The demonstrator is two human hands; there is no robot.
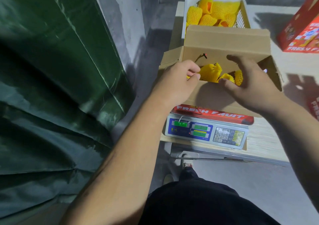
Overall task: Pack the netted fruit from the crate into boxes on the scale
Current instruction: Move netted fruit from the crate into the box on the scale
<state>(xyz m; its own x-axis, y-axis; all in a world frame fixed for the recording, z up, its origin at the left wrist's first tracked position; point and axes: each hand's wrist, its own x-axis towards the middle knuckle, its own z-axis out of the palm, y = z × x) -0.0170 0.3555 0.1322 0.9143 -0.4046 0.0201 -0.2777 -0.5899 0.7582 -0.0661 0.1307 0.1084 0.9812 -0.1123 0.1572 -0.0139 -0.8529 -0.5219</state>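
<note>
An open cardboard box (224,39) stands on a digital scale (205,131), with several yellow netted fruits (211,73) inside it. My left hand (176,81) reaches over the box's left wall and pinches the yellow netting at the left of the fruit. Over the box's right half, my right hand (250,81) has its fingers curled round a netted fruit (239,78). Behind the box, a white crate (188,3) holds several more yellow netted fruits (214,12).
The scale sits on a pale wooden table (265,138). Red "FRESH FRUIT" boxes (300,27) stand at the right, and one lies under the cardboard box. A green tarpaulin (51,86) and a concrete wall fill the left. My legs and shoe are below the table edge.
</note>
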